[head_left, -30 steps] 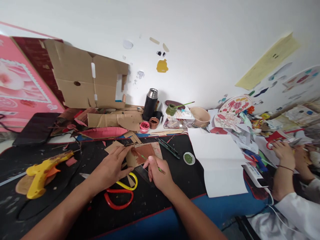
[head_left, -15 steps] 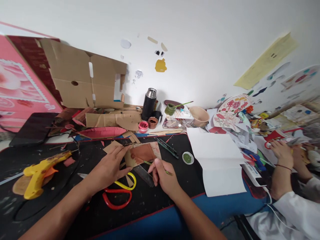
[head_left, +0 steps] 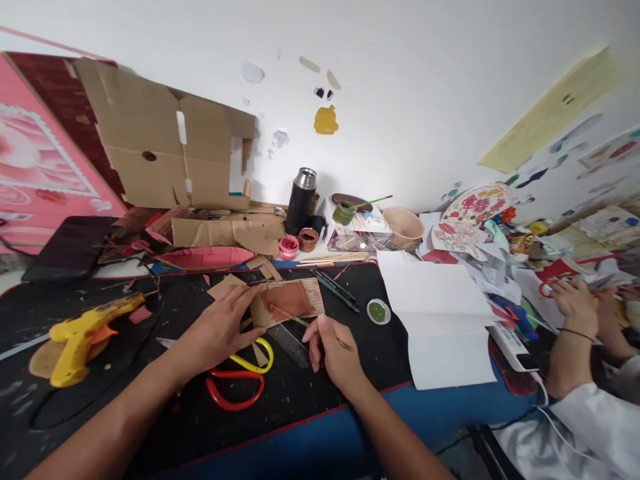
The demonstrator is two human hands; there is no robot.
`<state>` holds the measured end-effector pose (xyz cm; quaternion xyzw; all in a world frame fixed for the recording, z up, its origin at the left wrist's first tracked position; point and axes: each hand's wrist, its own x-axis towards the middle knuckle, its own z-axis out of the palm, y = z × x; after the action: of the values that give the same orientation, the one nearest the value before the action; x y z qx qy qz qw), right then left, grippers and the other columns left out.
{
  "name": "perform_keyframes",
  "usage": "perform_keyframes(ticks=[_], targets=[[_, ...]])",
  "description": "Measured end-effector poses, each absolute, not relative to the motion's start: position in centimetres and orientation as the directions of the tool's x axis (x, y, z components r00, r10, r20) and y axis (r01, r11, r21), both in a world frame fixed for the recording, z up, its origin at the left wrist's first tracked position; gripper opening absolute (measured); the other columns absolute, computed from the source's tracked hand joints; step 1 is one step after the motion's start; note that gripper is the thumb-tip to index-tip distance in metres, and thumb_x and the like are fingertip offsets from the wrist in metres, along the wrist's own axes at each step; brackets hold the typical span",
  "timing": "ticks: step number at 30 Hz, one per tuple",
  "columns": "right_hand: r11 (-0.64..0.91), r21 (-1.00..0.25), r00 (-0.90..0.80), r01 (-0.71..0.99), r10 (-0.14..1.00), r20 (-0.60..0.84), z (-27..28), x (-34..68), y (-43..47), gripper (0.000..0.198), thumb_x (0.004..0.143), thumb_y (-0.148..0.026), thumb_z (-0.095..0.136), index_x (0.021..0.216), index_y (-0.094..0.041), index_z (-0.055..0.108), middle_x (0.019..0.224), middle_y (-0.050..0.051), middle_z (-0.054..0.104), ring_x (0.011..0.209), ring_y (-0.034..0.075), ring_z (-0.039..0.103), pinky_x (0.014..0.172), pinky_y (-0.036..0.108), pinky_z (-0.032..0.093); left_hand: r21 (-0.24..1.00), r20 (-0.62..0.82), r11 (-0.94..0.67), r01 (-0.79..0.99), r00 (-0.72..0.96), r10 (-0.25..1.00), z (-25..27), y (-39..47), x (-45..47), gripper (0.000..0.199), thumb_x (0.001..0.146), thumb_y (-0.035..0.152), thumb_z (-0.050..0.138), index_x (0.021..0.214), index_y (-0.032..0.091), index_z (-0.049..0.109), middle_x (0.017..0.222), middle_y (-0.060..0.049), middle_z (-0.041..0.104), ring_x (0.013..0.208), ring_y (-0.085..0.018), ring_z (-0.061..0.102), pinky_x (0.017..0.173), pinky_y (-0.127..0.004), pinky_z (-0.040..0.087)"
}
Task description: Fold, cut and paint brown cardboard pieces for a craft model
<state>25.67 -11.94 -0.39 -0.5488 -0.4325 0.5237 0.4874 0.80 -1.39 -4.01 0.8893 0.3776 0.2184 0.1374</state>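
A small cardboard piece point(head_left: 316, 293) with a ribbed right end carries a patch of brown paint point(head_left: 290, 299). My left hand point(head_left: 225, 325) steadies it from the left, fingers along its upper edge and thumb near its lower corner. Pinched in my right hand point(head_left: 331, 350) is a thin paintbrush point(head_left: 300, 321), its tip on the left part of the brown patch. Beneath and between the hands lie a dark ruler-like strip point(head_left: 290, 345) and scissors point(head_left: 236, 392) with one red and one yellow handle; my left arm partly covers the scissors.
A yellow glue gun point(head_left: 83, 337) lies left. Behind stand paint jars point(head_left: 308, 239), a black flask point(head_left: 301, 200) and a green paint jar point(head_left: 344, 212). Right are a green paint lid point(head_left: 379, 312), white paper point(head_left: 445, 320) and another person's hand point(head_left: 575, 307) near red-handled scissors.
The brush tip has moved up and left from the patch's lower edge onto its left part. My left hand stays on the cardboard. The whole view has shifted slightly.
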Motion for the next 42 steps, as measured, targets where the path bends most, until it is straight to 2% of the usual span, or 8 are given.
perform_keyframes(ticks=[4, 13, 22, 31, 42], targets=[[-0.16, -0.986, 0.023, -0.039, 0.987, -0.161, -0.3, 25.9, -12.1, 0.07, 0.095, -0.083, 0.05, 0.073, -0.018, 0.064, 0.041, -0.008, 0.04, 0.034, 0.011, 0.045, 0.04, 0.022, 0.033, 0.418, 0.307, -0.67, 0.614, 0.599, 0.74, -4.3, -1.3, 0.8, 0.073, 0.093, 0.05, 0.068, 0.155, 0.021, 0.044, 0.141, -0.017, 0.064, 0.13, -0.037, 0.063, 0.111, -0.053, 0.052], [-0.168, -0.98, 0.129, -0.103, 0.975, -0.181, -0.4, 26.2, -11.4, 0.068, 0.095, -0.08, 0.052, 0.076, -0.017, 0.067, 0.043, -0.007, 0.043, 0.032, 0.01, 0.045, 0.036, 0.022, 0.028, 0.414, 0.273, -0.672, 0.614, 0.621, 0.735, -3.6, -1.5, 0.8, 0.074, 0.094, 0.05, 0.069, 0.156, 0.022, 0.042, 0.142, -0.016, 0.063, 0.132, -0.035, 0.062, 0.112, -0.049, 0.052], [-0.18, -0.973, 0.038, -0.147, 0.982, -0.187, -0.6, 26.1, -12.4, 0.068, 0.095, -0.08, 0.055, 0.068, -0.018, 0.063, 0.04, -0.009, 0.036, 0.029, 0.009, 0.043, 0.037, 0.021, 0.03, 0.397, 0.298, -0.693, 0.602, 0.63, 0.718, -3.7, -1.4, 0.7, 0.071, 0.094, 0.049, 0.068, 0.154, 0.02, 0.043, 0.141, -0.016, 0.064, 0.132, -0.035, 0.062, 0.112, -0.049, 0.052], [-0.172, -0.973, 0.053, -0.153, 0.982, -0.182, -0.5, 26.5, -13.1, 0.068, 0.095, -0.079, 0.057, 0.067, -0.017, 0.063, 0.039, -0.009, 0.037, 0.029, 0.009, 0.043, 0.037, 0.02, 0.029, 0.372, 0.321, -0.705, 0.604, 0.629, 0.708, -3.6, -1.4, 0.8, 0.071, 0.093, 0.046, 0.069, 0.152, 0.015, 0.045, 0.139, -0.019, 0.065, 0.129, -0.036, 0.063, 0.11, -0.05, 0.053], [-0.176, -0.973, 0.08, -0.148, 0.979, -0.189, -0.2, 27.7, -13.4, 0.068, 0.094, -0.079, 0.058, 0.066, -0.017, 0.064, 0.039, -0.009, 0.036, 0.029, 0.009, 0.043, 0.037, 0.02, 0.029, 0.381, 0.293, -0.686, 0.619, 0.623, 0.725, -4.3, -1.1, 0.7, 0.074, 0.093, 0.05, 0.07, 0.154, 0.019, 0.044, 0.14, -0.018, 0.064, 0.131, -0.037, 0.062, 0.11, -0.052, 0.053]])
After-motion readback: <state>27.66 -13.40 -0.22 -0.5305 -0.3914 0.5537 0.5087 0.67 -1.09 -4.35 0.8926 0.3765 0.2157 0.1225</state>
